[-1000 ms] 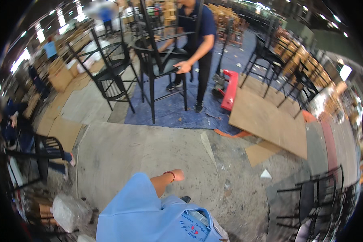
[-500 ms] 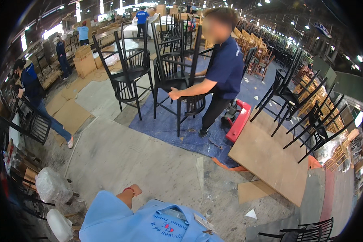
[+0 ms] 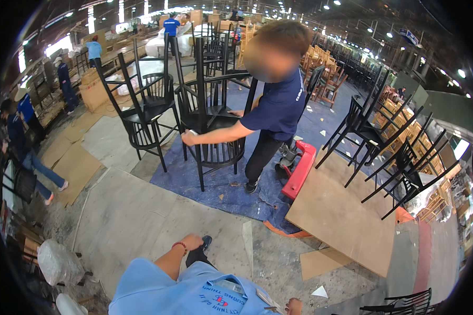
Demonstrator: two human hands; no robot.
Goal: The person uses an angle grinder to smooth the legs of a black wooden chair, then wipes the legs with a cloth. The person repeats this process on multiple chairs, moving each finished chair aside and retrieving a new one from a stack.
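Note:
My left hand [image 3: 193,241], a red bead bracelet at its wrist, hangs in front of my light blue shirt, above my dark shoe [image 3: 207,242]. Its fingers look loosely curled, with nothing seen in them. At the lower edge, my right hand [image 3: 294,306] shows only in part; its fingers are mostly hidden. Both hands are apart from the furniture. Ahead, a co-worker in a navy shirt [image 3: 278,105] grips a stacked pair of black chairs [image 3: 215,123], the upper one upside down. Left of it stands another black chair stack [image 3: 151,102].
A red pallet jack [image 3: 299,170] stands beside a brown board [image 3: 347,220]. Black chairs [image 3: 412,170] rest behind the board. Blue sheeting [image 3: 194,184] covers floor ahead. Plastic-wrapped seats [image 3: 60,262] are at lower left, more black chairs [image 3: 404,304] at lower right. Other people [image 3: 23,142] walk at left.
My left hand has swung forward and my right hand has come into view at the bottom. The co-worker and the held chairs are nearer and further left. People at left have moved.

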